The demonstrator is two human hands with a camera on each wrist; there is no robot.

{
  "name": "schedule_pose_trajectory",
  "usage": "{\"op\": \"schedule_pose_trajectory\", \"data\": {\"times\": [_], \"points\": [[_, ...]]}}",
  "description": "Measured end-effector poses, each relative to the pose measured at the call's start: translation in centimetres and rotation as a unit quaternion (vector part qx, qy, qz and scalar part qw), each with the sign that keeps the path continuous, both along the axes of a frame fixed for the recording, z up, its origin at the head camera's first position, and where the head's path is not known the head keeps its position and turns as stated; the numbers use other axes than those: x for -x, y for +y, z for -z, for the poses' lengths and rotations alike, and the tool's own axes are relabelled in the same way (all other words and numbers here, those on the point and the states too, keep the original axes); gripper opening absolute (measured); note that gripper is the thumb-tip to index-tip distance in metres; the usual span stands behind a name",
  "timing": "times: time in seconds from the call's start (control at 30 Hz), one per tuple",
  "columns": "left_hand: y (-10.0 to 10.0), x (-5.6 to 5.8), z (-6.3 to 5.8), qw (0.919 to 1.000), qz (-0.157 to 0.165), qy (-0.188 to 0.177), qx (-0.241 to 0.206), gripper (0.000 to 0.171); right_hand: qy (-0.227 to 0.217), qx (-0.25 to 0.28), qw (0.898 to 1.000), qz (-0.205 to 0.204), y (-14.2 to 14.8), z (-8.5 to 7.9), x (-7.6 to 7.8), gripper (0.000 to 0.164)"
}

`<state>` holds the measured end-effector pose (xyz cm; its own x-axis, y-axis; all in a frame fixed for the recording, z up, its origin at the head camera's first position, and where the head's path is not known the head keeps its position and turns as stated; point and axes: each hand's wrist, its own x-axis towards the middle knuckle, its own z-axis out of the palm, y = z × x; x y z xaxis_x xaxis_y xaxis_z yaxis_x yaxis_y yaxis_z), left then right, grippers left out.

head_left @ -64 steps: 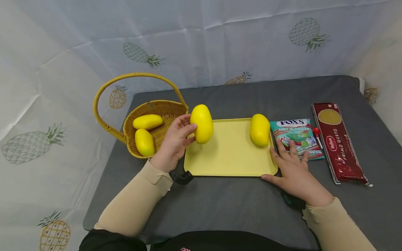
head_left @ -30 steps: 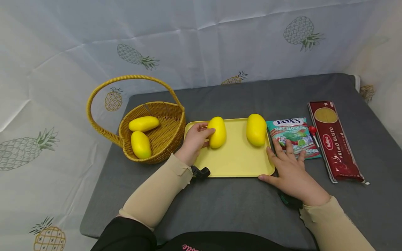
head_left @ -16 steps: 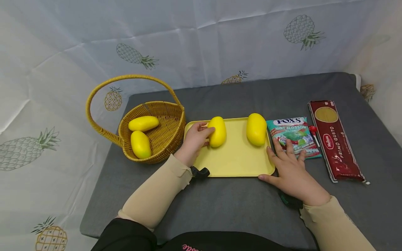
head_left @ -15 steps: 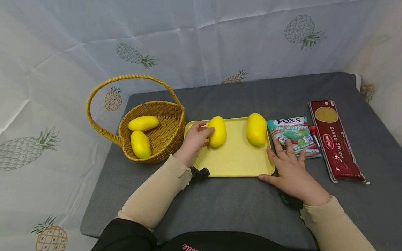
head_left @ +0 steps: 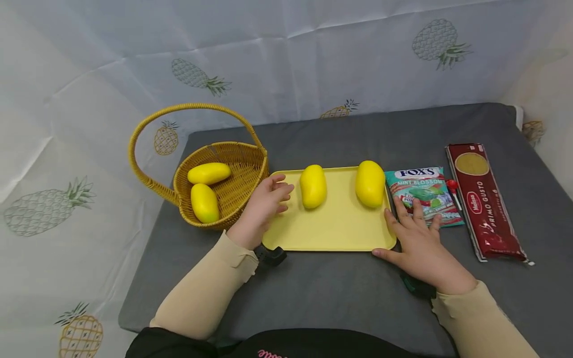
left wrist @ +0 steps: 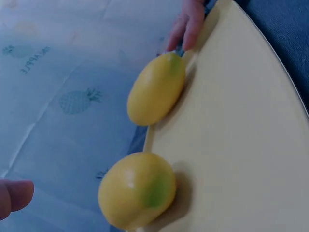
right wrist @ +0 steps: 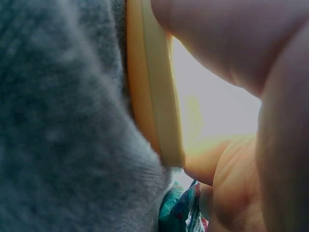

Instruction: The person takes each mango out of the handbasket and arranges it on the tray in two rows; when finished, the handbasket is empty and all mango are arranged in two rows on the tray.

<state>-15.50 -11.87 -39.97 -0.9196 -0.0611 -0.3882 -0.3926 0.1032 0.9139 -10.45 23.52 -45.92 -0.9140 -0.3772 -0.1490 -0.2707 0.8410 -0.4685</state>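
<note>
Two yellow mangoes lie on the yellow tray point(head_left: 331, 233): the left mango point(head_left: 313, 186) and the right mango point(head_left: 370, 184). My left hand point(head_left: 261, 209) is over the tray's left end, empty, its fingers apart from the left mango. A thumb tip point(left wrist: 17, 195) shows in the left wrist view, with a gap to the nearest mango point(left wrist: 137, 191), which has a green patch. My right hand point(head_left: 421, 248) lies spread at the tray's right front corner. Its thumb and index finger touch the tray rim point(right wrist: 161, 96); other fingers rest on the Fox's candy bag point(head_left: 423, 194).
A wicker basket point(head_left: 246, 184) with a tall handle stands at left, holding two more mangoes point(head_left: 205, 203). A red-headed stick point(head_left: 453, 188) and a dark red Melissa pasta packet point(head_left: 485, 209) lie at right. A pineapple-print cloth hangs behind the grey table point(head_left: 331, 293).
My left hand set its mango down on the tray's left part, then let go and drew back leftward. The right hand has stayed in place.
</note>
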Motion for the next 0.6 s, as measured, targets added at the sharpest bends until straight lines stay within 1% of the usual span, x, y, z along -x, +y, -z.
{"op": "schedule_pose_trajectory", "data": {"times": [0.1,0.17,0.3,0.43,0.5,0.6], "points": [[-0.8,-0.8,-1.0,0.9999,0.007,0.004,-0.015,0.06,0.001,-0.001,1.0,-0.001,0.1,-0.1,0.0,0.113],[-1.6,-1.3,-1.7,0.9998,0.008,0.008,-0.017,0.061,0.001,-0.001,1.0,-0.002,0.1,-0.1,0.0,0.112],[-3.4,-2.0,-3.0,0.9994,-0.005,0.012,-0.033,0.059,0.0,0.0,1.0,-0.002,0.1,0.0,0.0,0.112],[-6.0,-2.6,-4.3,0.9972,-0.016,0.006,-0.073,0.058,-0.001,0.002,1.0,-0.002,0.1,0.0,0.0,0.112],[-7.6,-2.9,-4.9,0.9961,-0.022,0.01,-0.085,0.06,0.0,0.001,1.0,-0.002,0.1,0.0,0.0,0.112],[-10.1,-3.3,-5.4,0.9951,-0.048,0.017,-0.084,0.061,0.001,0.0,1.0,-0.003,0.0,0.0,0.0,0.112]]}}
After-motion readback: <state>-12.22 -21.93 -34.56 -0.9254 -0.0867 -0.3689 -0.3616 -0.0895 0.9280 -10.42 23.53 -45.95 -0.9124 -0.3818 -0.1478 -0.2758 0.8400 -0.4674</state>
